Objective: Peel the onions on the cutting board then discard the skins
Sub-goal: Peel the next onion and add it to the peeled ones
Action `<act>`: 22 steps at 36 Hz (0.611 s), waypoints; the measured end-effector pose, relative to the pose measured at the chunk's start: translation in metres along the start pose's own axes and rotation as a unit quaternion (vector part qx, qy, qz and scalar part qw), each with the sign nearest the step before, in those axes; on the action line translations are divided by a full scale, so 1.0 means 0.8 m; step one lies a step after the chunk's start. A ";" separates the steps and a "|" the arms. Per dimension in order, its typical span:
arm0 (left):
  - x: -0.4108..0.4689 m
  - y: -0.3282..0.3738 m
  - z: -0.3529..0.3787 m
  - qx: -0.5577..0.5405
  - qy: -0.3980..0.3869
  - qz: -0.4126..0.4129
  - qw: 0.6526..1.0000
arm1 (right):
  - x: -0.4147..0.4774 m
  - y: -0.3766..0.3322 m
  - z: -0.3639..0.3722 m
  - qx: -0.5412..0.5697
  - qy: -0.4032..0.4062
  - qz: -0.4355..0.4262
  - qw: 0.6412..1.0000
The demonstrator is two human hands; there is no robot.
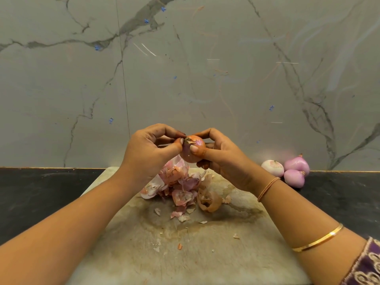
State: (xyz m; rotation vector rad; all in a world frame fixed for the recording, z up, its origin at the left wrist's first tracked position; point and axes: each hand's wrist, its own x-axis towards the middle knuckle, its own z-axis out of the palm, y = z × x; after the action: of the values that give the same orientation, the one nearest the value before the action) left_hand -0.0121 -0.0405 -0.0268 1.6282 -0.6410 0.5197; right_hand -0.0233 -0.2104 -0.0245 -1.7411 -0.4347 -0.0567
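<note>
Onion gripped by right hand, left hand pinching skin — raised clear of board

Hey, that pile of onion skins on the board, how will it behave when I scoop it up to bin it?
The skins look thin and curled, so they are probably very light and floppy; a loose handful may shed pieces. They likely crumble too: small flakes already lie scattered on the board.
</note>
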 end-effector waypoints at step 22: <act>-0.008 0.004 0.007 0.150 0.027 0.044 0.987 | 0.000 0.002 0.009 0.017 0.018 -0.032 0.999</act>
State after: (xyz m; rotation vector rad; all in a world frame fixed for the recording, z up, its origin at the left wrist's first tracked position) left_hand -0.0189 -0.0460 -0.0293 1.8669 -0.6166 0.7515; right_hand -0.0238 -0.2040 -0.0274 -1.6908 -0.4614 -0.1262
